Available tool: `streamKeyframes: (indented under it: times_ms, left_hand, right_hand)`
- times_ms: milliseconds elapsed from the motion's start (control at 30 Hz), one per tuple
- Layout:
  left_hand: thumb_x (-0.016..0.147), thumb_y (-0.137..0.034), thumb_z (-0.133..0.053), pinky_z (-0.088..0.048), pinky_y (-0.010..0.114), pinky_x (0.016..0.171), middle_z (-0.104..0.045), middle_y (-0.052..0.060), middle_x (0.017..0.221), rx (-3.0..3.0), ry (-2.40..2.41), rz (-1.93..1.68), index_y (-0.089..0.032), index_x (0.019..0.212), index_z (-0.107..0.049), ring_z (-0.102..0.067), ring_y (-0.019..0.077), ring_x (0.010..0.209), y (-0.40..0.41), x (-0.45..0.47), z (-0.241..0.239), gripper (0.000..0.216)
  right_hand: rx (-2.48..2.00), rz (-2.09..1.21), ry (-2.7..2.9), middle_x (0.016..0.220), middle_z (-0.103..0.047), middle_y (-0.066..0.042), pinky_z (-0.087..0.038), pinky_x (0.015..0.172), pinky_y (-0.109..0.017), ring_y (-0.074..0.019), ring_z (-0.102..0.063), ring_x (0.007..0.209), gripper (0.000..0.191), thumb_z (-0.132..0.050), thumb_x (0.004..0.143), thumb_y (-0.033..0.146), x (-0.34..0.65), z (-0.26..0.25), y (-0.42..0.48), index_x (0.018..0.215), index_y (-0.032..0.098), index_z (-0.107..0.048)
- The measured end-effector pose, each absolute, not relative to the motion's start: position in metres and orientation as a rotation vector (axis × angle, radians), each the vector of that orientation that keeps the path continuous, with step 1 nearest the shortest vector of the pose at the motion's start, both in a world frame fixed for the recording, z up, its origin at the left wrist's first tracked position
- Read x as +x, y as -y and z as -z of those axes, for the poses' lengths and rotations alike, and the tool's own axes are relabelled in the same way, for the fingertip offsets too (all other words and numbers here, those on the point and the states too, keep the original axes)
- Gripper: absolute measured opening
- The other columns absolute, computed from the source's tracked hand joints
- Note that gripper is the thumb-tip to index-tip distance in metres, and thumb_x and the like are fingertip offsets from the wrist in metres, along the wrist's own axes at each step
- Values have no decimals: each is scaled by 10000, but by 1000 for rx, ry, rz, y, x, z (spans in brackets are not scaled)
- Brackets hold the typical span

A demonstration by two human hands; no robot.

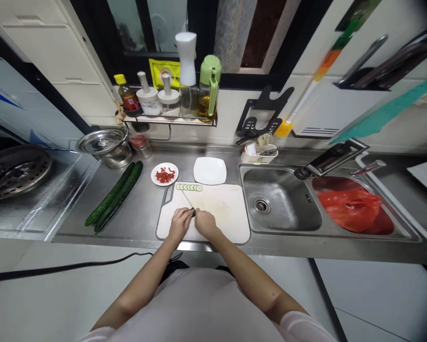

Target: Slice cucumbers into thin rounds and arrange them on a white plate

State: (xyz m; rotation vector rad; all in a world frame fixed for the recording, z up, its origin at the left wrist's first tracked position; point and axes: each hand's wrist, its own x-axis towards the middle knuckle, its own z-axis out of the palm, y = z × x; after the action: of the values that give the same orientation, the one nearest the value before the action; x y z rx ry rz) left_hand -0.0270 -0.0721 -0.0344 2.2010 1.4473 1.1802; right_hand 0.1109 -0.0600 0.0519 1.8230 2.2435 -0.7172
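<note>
My right hand (205, 222) is closed around a knife, whose thin blade (186, 197) points away and to the left over the white cutting board (223, 204). Close beside it, my left hand (179, 222) has its fingers bent together near the base of the blade. A small dark green or black bit shows between the two hands; I cannot tell if it is cucumber or the knife handle. Near the blade tip, a row of overlapping cucumber slices (189, 187) lies along the board's far left edge.
Left of the board lie two whole cucumbers (117, 197). Behind it stand a plate of chopped red pieces (165, 175) and a white plate (209, 171). A lidded pot (106, 146) is at back left. The sink (280, 199) adjoins on the right, with a red bag (352, 209).
</note>
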Motion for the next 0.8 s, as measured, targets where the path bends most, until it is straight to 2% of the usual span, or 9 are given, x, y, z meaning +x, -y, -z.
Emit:
streamKeyframes:
  times_ms: [800]
  left_hand:
    - [917,-220,-489,-505,353,827,-642,63,965,2212,-1451,-1216,-224,1084,-659,-569,177,924,72,-26,39,238]
  right_hand:
    - [1817,688,-2140,937,-678,-148,-460,747,-311,-234,-655,935,259,-333,910,125,137,-54,98,1086,127,-523]
